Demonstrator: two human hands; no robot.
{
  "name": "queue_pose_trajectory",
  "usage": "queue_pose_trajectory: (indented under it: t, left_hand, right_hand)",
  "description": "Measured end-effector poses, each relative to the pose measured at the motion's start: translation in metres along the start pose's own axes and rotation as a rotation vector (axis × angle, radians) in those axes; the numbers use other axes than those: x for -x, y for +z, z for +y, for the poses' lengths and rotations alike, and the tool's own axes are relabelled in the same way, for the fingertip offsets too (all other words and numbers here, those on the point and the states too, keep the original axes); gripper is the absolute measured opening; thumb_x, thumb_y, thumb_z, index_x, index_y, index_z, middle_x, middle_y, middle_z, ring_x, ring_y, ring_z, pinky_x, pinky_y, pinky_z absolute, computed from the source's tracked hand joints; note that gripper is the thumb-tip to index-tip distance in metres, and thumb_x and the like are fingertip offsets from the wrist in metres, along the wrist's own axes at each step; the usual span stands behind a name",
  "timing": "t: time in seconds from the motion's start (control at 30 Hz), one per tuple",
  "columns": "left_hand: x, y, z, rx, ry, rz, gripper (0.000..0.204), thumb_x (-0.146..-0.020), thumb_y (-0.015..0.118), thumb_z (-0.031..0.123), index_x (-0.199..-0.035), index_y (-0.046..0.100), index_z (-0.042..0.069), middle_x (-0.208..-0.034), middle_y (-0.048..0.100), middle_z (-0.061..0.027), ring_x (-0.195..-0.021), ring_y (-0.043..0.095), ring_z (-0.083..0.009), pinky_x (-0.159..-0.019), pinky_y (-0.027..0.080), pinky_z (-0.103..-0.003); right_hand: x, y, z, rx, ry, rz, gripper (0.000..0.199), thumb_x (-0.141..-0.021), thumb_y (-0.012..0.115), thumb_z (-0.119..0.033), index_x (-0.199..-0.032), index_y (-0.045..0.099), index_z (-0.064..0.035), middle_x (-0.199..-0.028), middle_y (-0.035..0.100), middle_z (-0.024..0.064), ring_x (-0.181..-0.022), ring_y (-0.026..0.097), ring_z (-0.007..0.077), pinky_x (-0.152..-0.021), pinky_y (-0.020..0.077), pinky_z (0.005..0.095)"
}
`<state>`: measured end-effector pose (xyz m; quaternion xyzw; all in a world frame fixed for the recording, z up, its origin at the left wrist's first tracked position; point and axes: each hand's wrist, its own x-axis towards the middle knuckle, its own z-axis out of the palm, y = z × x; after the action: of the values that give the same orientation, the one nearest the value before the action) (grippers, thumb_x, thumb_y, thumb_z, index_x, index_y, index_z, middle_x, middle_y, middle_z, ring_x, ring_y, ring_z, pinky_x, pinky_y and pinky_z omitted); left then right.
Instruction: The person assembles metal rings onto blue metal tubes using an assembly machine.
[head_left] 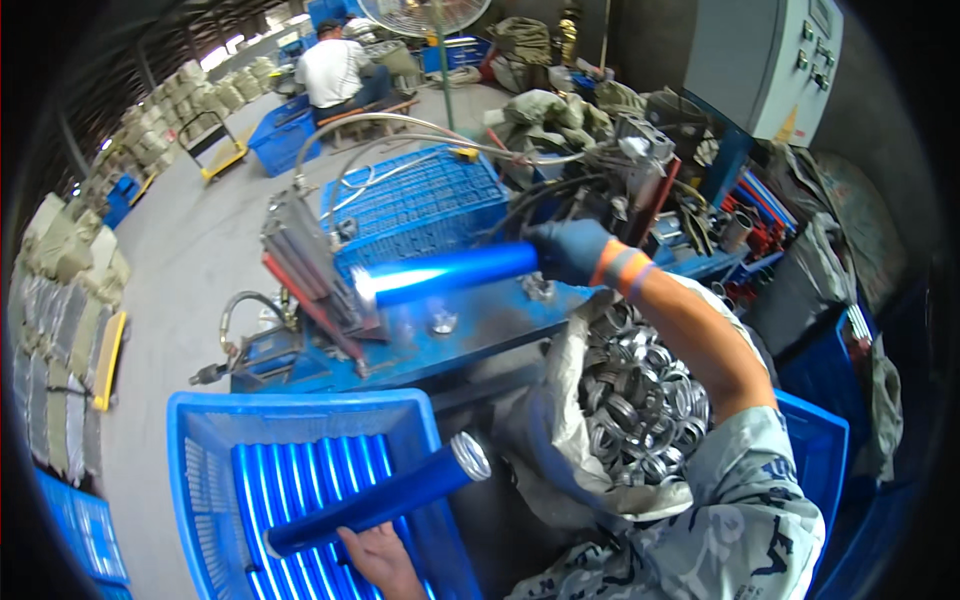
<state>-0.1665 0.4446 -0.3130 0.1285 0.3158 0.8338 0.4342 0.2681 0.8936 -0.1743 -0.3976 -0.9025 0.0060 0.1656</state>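
In my gloved right hand (575, 252) is a shiny blue tube (455, 272), gripped by its right end and held nearly level above the blue workbench (480, 335). Its left end reaches the metal clamp fixture (315, 265); whether they touch I cannot tell. My bare left hand (382, 560) grips a second blue tube (375, 502) from below, slanting over a blue plastic crate (300, 402). A silver ring (470, 456) sits on that tube's upper right end. Several similar tubes (290, 470) lie side by side in the crate. Part of my left fingers is hidden behind the tube.
A white sack (570, 390) full of metal rings (645, 400) stands right of the crate. Behind the bench are a blue lattice crate (420, 205) and hoses (400, 120). A grey control cabinet (750, 65) stands at right. Farther back, a person (335, 75) sits near a fan (425, 12).
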Motion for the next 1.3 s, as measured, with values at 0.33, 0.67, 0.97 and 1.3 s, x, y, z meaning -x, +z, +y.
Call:
queue_pose_trajectory:
  t: [0.33,0.67,0.97,1.3]
  left_hand:
    - [-0.101,0.282,-0.228,0.032,-0.215,-0.265,0.039,-0.115,0.079,0.023,-0.147,0.062,0.009,-0.143,0.07,-0.0098,-0.134,0.069,-0.0322,-0.116,0.059,-0.059]
    - [-0.25,0.248,-0.421,-0.114,-0.491,0.041,0.081,-0.1,0.096,0.026,-0.163,0.053,-0.001,-0.169,0.053,-0.0237,-0.162,0.046,-0.0503,-0.126,0.057,-0.061]
    - [-0.245,0.252,-0.426,-0.236,-0.581,0.02,0.085,-0.099,0.098,0.032,-0.16,0.054,-0.009,-0.16,0.06,-0.0321,-0.148,0.064,-0.0514,-0.127,0.055,-0.062]
    - [-0.216,0.253,-0.463,-0.376,-0.689,-0.03,0.084,-0.101,0.094,0.046,-0.159,0.058,-0.003,-0.15,0.068,-0.0319,-0.133,0.074,-0.0478,-0.121,0.056,-0.064]
  right_hand:
    - [0.218,-0.151,-0.045,-0.872,0.367,0.796,0.062,-0.092,0.075,0.003,-0.152,0.06,0.0017,-0.12,0.075,0.0047,-0.104,0.07,0.0112,-0.094,0.0587,0.0311]
    - [0.476,-0.167,-0.087,-0.823,0.594,1.179,0.099,-0.1,0.085,-0.055,-0.167,0.052,0.0108,-0.127,0.076,0.0135,-0.105,0.077,0.0237,-0.096,0.0633,0.0394]
    - [0.553,-0.157,-0.094,-0.747,0.785,1.079,0.082,-0.114,0.062,-0.054,-0.169,0.053,0.0064,-0.113,0.078,0.0146,-0.091,0.07,0.0214,-0.082,0.0536,0.0321]
    - [0.831,-0.081,-0.096,-0.21,1.166,1.192,0.061,-0.108,0.079,-0.022,-0.16,0.061,0.0039,-0.139,0.075,0.0154,-0.124,0.072,0.0203,-0.106,0.0581,0.0356]
